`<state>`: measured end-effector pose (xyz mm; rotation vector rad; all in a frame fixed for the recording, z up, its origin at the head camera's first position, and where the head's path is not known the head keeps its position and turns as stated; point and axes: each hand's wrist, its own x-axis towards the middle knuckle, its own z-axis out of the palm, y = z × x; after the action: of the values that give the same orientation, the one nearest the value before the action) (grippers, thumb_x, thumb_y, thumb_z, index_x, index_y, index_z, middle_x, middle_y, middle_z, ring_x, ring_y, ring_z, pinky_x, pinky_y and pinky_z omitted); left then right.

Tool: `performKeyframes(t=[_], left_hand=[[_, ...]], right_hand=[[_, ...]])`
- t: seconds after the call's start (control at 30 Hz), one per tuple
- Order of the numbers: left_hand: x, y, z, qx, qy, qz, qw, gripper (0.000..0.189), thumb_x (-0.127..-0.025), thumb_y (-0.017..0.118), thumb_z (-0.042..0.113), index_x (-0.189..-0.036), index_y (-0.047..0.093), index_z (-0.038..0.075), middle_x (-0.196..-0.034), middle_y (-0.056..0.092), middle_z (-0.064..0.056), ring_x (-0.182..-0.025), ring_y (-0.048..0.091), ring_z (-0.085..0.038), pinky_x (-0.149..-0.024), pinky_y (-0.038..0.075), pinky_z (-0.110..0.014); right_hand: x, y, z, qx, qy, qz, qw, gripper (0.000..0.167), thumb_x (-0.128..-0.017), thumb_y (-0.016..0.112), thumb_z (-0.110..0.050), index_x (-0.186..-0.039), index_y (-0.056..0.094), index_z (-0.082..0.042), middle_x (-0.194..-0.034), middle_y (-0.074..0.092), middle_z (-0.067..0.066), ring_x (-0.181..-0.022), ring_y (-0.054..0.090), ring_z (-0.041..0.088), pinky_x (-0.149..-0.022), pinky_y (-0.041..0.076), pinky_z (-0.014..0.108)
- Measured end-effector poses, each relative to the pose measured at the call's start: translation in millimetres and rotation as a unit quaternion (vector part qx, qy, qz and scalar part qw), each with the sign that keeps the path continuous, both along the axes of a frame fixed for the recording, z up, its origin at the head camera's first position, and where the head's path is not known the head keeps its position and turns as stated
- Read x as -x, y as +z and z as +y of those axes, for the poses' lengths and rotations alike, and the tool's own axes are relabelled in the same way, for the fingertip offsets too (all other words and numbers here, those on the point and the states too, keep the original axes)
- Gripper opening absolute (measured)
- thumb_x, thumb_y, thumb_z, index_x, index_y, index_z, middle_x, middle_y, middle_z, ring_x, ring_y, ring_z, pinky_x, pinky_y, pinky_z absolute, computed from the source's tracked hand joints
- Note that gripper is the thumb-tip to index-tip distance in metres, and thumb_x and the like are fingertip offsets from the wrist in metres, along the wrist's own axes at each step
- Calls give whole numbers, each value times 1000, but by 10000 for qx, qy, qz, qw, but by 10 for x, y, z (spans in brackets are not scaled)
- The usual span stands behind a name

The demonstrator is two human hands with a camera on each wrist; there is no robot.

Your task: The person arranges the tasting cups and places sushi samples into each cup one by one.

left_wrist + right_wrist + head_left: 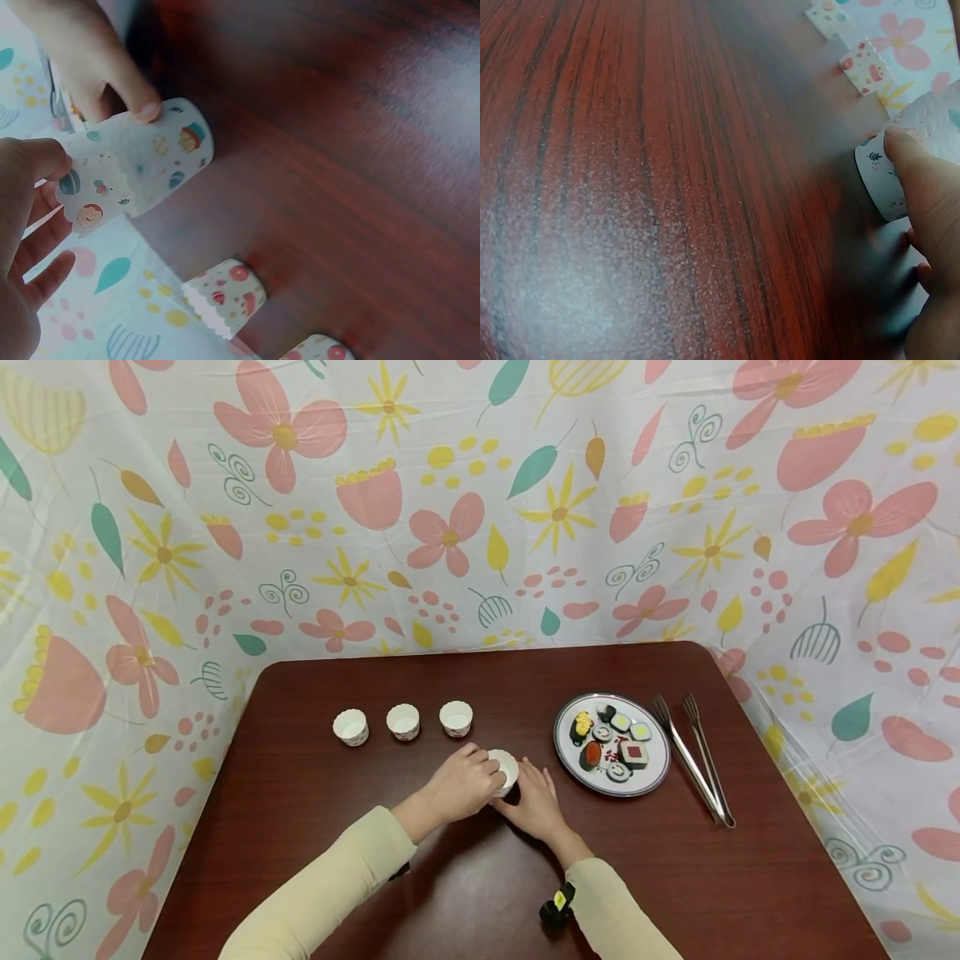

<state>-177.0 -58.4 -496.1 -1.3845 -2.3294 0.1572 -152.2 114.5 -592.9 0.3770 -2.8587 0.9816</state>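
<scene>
A stack of white paper baking cups [504, 766] with scalloped rims and small printed pictures is held near the table's middle. My left hand [467, 783] pinches the rim end, thumb on the printed side in the left wrist view. From the other side my right hand [534, 802] grips the lower part, its thumb [906, 146] pressed on the wall near the base. A second scalloped edge [135, 187] shows partway down the stack. Three more baking cups stand in a row behind the hands: a left one [351, 727], a middle one [403, 722] and a right one [456, 719].
Right of the hands, a round white plate [567, 752] with a dark rim line carries several sushi pieces. Metal tongs [697, 768] lie beside it. A floral cloth [480, 527] hangs behind and around the dark wooden table [315, 827].
</scene>
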Motion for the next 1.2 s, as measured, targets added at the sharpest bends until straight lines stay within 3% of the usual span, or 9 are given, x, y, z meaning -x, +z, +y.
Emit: performKeyframes(t=[0.23, 0.5, 0.93, 1.2], left_hand=[[39, 149, -10, -209, -38, 32, 9998, 15, -71, 73, 24, -82, 65, 18, -76, 60, 7, -77, 56, -14, -77, 42, -28], [169, 193, -29, -374, 176, 92, 9991, 5, -78, 65, 17, -82, 64, 16, -78, 60, 5, -78, 56, -16, -76, 45, -30], [486, -8, 67, -588, 596, 138, 9964, 4, -83, 63, 16, -80, 66, 16, -80, 64, 2, -75, 58, -17, -68, 45, -29], [615, -141, 143, -361, 984, -128, 9944, 8, -83, 67, 23, -89, 69, 18, -87, 66, 3, -80, 59, -15, -73, 48, -30]], right_hand=[[8, -28, 11, -207, -19, 13, 9998, 71, -75, 72, -42, -131, 45, -8, -131, 50, 14, -131, 36, 34, -103, 21, 62], [-15, -8, 43, -181, -14, 128, 9998, 70, -73, 74, -41, -129, 49, -8, -132, 51, 11, -129, 39, 33, -102, 23, 61], [-58, 26, 87, -190, -94, 13, 9998, 71, -72, 75, -42, -130, 49, -10, -135, 48, 11, -130, 37, 32, -103, 22, 60], [-105, 46, 124, -239, -161, 78, 9996, 74, -70, 76, -43, -131, 49, -10, -134, 49, 10, -130, 38, 32, -102, 22, 61]])
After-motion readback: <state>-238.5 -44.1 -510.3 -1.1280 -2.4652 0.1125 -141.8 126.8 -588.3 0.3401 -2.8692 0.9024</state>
